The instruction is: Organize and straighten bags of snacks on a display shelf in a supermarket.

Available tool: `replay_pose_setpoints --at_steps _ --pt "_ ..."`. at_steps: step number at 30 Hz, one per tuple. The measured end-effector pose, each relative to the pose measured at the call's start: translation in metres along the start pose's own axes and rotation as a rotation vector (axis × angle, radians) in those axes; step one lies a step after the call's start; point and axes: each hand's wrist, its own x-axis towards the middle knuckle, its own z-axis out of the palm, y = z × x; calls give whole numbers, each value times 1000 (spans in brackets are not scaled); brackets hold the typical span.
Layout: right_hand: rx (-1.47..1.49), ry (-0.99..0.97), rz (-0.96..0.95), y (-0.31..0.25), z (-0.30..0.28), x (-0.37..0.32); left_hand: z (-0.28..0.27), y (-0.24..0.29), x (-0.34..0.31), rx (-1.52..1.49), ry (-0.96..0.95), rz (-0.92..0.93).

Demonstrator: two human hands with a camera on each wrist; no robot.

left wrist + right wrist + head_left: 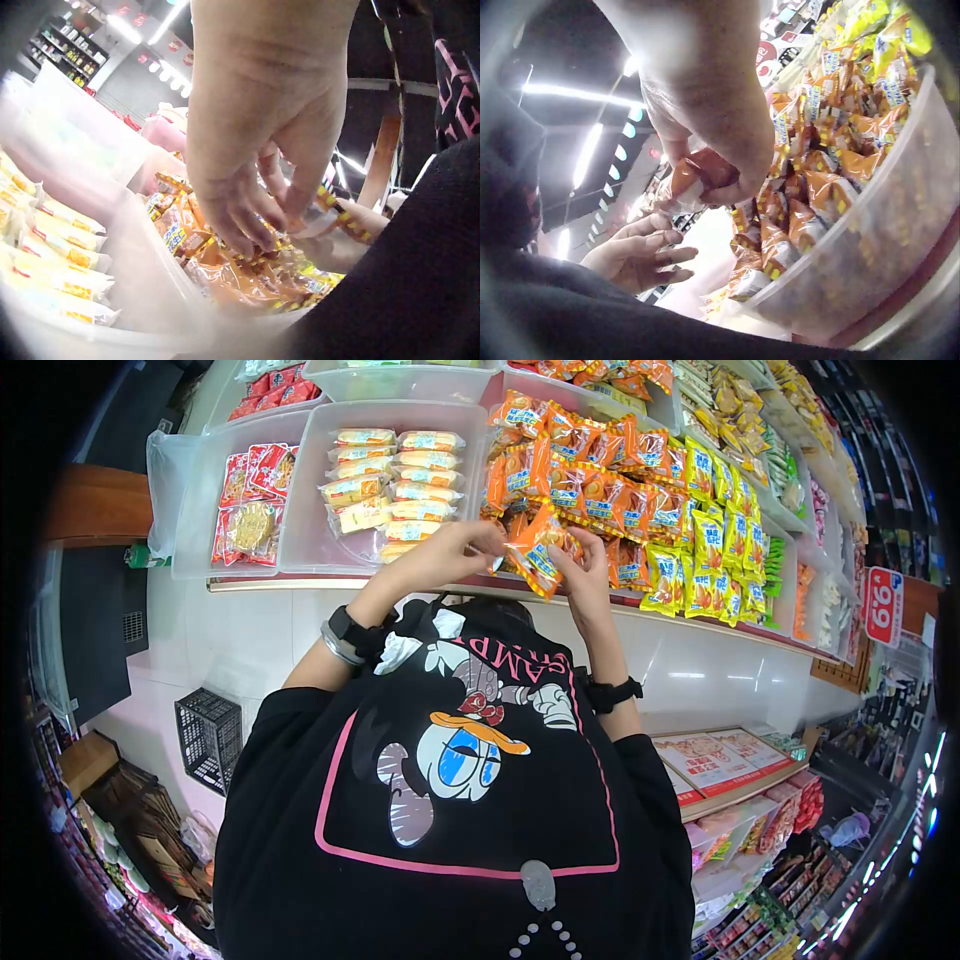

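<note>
Right wrist view: right hand (709, 105) clamped on orange packet (687, 182); left hand (641, 256) beside, fingers apart.

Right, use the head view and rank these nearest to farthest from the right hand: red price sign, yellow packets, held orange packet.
1. Orange packet, pinched in the right hand.
2. Yellow packets, to the right of that hand.
3. Red price sign, at the far right.

Two hands (448, 555), two black wristbands (352, 630), one held orange packet (540, 556), one crate (210, 738).
</note>
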Motion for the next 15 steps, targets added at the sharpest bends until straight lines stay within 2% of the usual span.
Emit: replay_pose_setpoints --at_steps 1,2,3,5,8,9,11,13,15 --pt "-1 -1 -1 4 -5 0 -1 -9 4 70 44 96" --pt "-4 -23 29 9 -9 1 -4 -16 8 195 79 100" --pt "-7 -45 58 7 -9 -1 -3 -18 12 195 80 101" --pt "-49 -67 99 4 -4 -3 -2 -21 19 600 211 126" --pt "-150 -104 51 10 1 2 -2 -32 28 765 164 156" --pt "-150 -102 48 10 3 4 -2 -34 31 767 164 160" --pt "-155 -229 28 9 8 9 -5 -39 38 852 258 335" --pt "-147 -251 15 13 13 16 -9 -42 42 871 267 307" --pt "-196 -336 -22 20 16 24 -18 -42 47 818 192 293"
